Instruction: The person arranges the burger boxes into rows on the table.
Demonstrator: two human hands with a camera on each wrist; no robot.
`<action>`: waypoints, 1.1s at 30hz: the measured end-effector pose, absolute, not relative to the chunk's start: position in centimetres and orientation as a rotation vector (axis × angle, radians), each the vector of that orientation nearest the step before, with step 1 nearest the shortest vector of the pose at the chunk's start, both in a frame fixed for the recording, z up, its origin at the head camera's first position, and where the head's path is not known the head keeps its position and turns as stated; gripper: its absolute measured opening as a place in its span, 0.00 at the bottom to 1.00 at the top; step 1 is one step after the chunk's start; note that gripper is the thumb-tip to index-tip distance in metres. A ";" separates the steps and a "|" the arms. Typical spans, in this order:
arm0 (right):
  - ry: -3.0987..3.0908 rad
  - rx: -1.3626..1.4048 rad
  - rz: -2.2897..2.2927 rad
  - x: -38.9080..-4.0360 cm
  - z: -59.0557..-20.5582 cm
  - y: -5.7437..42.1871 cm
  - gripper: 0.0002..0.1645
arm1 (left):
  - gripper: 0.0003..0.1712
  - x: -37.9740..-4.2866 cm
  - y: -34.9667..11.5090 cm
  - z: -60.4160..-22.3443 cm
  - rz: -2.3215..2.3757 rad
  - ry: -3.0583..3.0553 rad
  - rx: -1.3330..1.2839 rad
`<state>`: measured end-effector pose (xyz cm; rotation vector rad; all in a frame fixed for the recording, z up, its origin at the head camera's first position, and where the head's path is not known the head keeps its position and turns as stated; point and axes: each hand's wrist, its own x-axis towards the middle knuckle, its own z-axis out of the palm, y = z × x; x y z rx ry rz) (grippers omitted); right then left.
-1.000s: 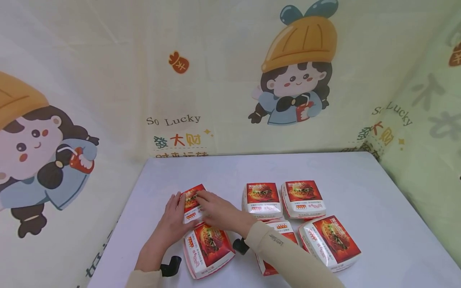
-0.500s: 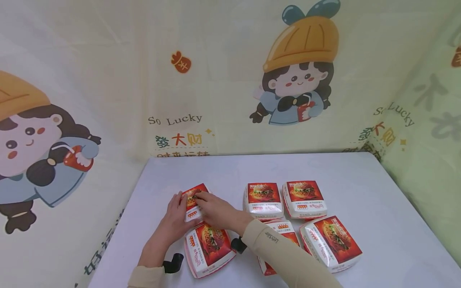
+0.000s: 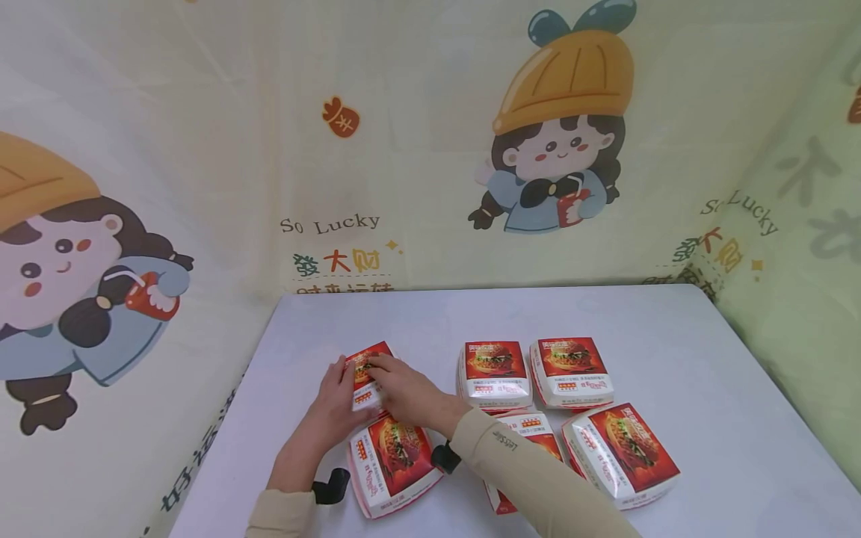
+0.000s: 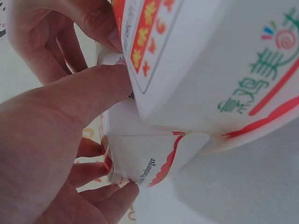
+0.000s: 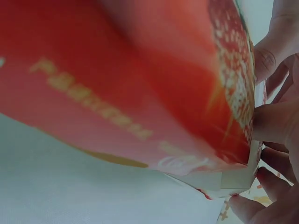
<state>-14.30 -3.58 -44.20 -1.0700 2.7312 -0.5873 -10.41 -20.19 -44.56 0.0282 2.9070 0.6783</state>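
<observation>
Cream cloth backdrop (image 3: 424, 75) stood behind the white tabletop (image 3: 430, 317) and along both sides. Printed cartoon girl (image 3: 538, 190) was right of center (orange cap (image 3: 568, 75), blue bow (image 3: 602, 15) on top, red drink (image 3: 570, 209)). Matching cartoon at left (image 3: 128, 329) ran past the view's edge. Red pouch print (image 3: 341, 118) sat above "So Lucky" lettering (image 3: 346, 223); colored Chinese characters (image 3: 336, 261) were underneath. Similar lettering (image 3: 753, 213) showed near the right corner, creased below.

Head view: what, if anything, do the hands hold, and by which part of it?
The back-left burger box: the left hand grips its left side, the right hand its right side; exact contact is partly hidden.
</observation>
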 end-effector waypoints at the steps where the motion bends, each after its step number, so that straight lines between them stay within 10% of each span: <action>1: 2.730 -1.061 -0.592 -14.3 -44.2 -3.6 0.38 | 0.57 -10.4 -20.2 -44.5 0.679 2.904 0.029; 33: 2.797 -1.071 -0.615 -14.6 -43.8 -2.5 0.36 | 0.60 -12.2 -20.1 -44.2 0.819 2.907 0.197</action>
